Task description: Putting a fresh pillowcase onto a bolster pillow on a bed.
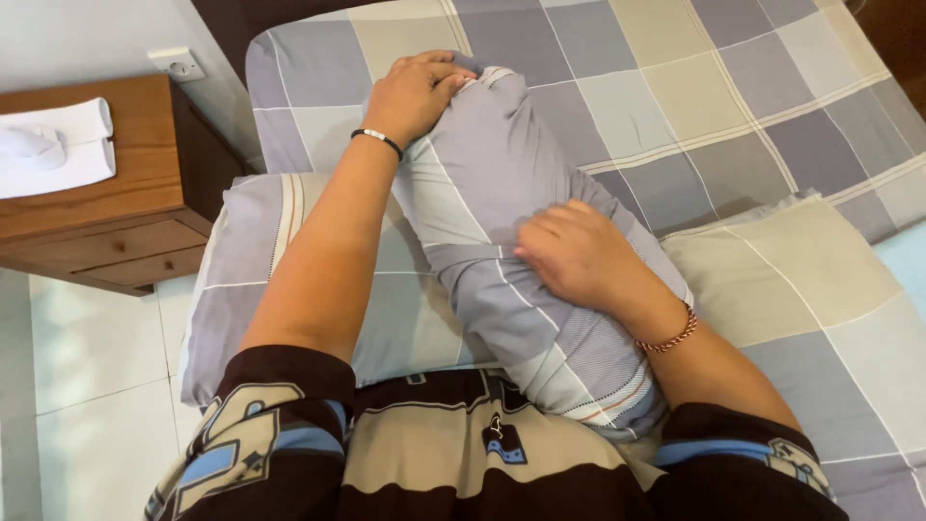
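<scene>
I'm gripping the bolster pillow point(502, 232) lying on the bed point(675, 87): left hand point(415, 92) clenching its twelve-o'clock end, right hand point(579, 256) pressing flat mid-body. It's looking soft, light, squashy; the ends are offering the best hold.

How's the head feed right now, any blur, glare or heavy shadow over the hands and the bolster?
Head view: soft, even indoor light with no glare; left hand and right hand look sharp on the checked bolster, with only faint shadows under the forearms; the white cloth on the wooden nightstand is bright and short on detail; slight wide-angle stretch at the edges.
</scene>
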